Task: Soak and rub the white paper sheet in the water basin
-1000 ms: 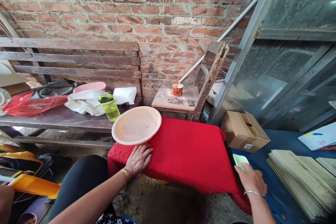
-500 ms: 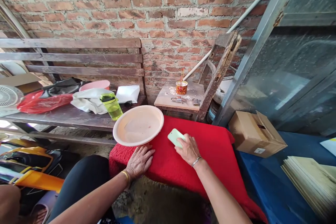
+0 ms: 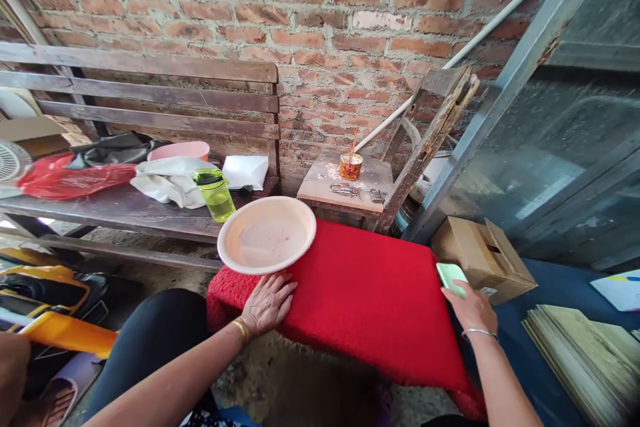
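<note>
Gripping a smooth green slab [image 3: 449, 273], the right hand [image 3: 474, 315] borders fuzzy cloth [image 3: 370, 297].

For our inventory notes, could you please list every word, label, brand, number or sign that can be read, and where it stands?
No text can be read.
Box: its label is too small.
Pot: its markings are too small.
White pack, far right: blue and yellow marks, no legible words.
Green item in the right hand: no lettering shows.
</note>
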A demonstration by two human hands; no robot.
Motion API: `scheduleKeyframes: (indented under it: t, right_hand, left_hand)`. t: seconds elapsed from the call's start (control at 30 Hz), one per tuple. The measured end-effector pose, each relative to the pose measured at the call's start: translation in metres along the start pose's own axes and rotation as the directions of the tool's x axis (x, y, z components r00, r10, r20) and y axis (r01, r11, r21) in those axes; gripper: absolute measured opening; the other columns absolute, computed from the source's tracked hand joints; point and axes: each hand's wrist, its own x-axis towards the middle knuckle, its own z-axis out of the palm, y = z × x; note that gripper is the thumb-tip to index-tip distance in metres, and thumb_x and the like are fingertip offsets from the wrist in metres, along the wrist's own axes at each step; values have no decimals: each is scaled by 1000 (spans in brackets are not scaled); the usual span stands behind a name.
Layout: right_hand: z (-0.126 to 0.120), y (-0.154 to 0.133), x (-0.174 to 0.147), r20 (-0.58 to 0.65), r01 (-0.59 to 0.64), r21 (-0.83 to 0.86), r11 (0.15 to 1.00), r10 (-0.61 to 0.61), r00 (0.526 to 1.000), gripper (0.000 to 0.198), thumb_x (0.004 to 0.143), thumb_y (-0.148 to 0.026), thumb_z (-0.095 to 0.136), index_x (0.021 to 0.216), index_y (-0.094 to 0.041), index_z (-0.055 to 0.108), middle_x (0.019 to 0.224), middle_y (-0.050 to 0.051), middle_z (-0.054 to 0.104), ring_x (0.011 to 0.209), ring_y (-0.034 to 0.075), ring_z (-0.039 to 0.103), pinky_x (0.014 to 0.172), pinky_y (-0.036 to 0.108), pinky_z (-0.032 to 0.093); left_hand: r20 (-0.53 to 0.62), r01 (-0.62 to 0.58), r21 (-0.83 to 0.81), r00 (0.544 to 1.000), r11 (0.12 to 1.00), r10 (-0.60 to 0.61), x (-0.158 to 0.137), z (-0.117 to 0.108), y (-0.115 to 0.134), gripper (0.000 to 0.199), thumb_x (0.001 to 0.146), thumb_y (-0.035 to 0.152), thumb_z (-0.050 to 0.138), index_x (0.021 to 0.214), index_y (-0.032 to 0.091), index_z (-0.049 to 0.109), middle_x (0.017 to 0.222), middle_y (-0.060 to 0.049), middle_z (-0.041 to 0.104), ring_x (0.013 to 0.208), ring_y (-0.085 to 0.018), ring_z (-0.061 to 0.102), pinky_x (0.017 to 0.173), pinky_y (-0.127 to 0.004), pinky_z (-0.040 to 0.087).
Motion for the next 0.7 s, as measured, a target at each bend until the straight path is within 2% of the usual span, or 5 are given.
scheduleKeyframes:
  t: [0.17, 0.3, 0.4, 0.5, 0.7]
  right_hand:
    - [-1, 32, -35, -55, -92, 186, 978, 104, 993, 68, 80, -67, 48, 124, -18, 67, 82, 14, 63, 93, 34, 64, 80, 46, 53]
    - [17, -4, -109, -160, 269, 328, 906, -227, 961, 60, 81, -68, 51, 111, -21, 72, 93, 12, 64, 90, 29, 64, 84, 44, 53]
    - [32, -39, -159, -192, 566, 254, 785, -532, 824, 42, 87, -58, 53, 109, -27, 71, 102, 8, 64, 91, 25, 65, 84, 39, 52]
    - [35, -43, -173, -198, 651, 113, 750, -625, 755, 33, 87, -48, 55, 111, -31, 70, 105, 7, 64, 89, 25, 64, 83, 40, 51]
    - [15, 52, -133, -89, 134, 203, 970, -118, 989, 48, 78, -63, 49, 104, -30, 71, 87, 12, 63, 80, 33, 67, 80, 50, 52]
  left_hand:
    - [-2, 26, -35, 1000, 999, -26, -1, 3, 0, 31, 95, 26, 48, 118, 26, 68, 122, -8, 67, 115, -27, 60, 103, -45, 43]
    - [0, 40, -42, 999, 998, -40, -1, 5, 0, 31, 94, 26, 48, 118, 26, 69, 123, -8, 67, 117, -28, 60, 100, -46, 44]
    - [-17, 43, -61, 999, 997, -45, 0, 5, 1, 31, 94, 26, 49, 117, 26, 69, 121, -8, 67, 116, -27, 60, 100, -45, 44]
    - [-32, 44, -67, 998, 997, -46, 1, 5, 1, 30, 94, 26, 48, 115, 27, 70, 120, -8, 68, 114, -26, 61, 100, -44, 44]
    - [-26, 34, -47, 999, 998, -36, 1, 5, 1, 30, 94, 25, 49, 116, 26, 70, 120, -8, 68, 115, -27, 60, 99, -45, 44]
